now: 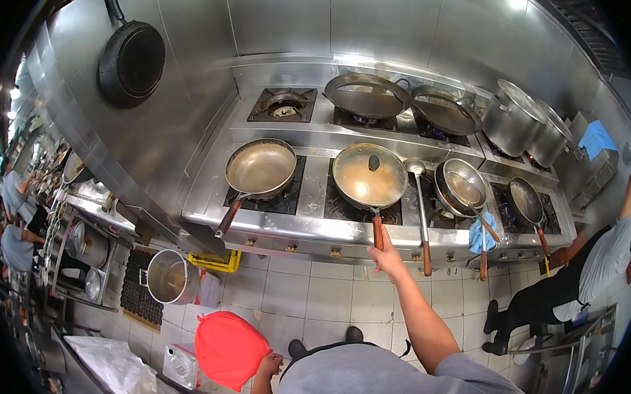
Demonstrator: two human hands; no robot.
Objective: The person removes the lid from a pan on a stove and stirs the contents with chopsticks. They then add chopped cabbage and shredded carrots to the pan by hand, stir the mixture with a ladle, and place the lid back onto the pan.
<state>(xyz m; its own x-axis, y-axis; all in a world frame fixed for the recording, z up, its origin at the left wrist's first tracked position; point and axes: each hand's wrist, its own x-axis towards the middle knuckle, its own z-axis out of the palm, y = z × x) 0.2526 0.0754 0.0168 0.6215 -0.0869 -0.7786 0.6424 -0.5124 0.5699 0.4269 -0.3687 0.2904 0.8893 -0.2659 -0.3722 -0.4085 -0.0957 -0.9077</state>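
Two tall pots point(506, 124) and one glass-lidded pan point(358, 185), dark-knobbed, tan inside, are set on the stove point(311, 190), the pan in front, its handle point(378, 231) clasped by the right hand point(387, 256). Whether one red bag point(227, 350) is gripped by the left hand point(269, 365) cannot be told.

And there's your top point(361, 384), soft grey cloth, filling the bottom of the view in one broad, rounded sweep! Your right sleeve point(478, 381) comes in the same grey, cut short, leaving the right forearm point(427, 319) bare right down to a bare right hand point(386, 256). Over on the other side, your left hand point(268, 366) is bare too! A thin dark band point(302, 359) edges the top's front, and below it, look, dark shoes point(297, 348), blunt and rounded at the toes!
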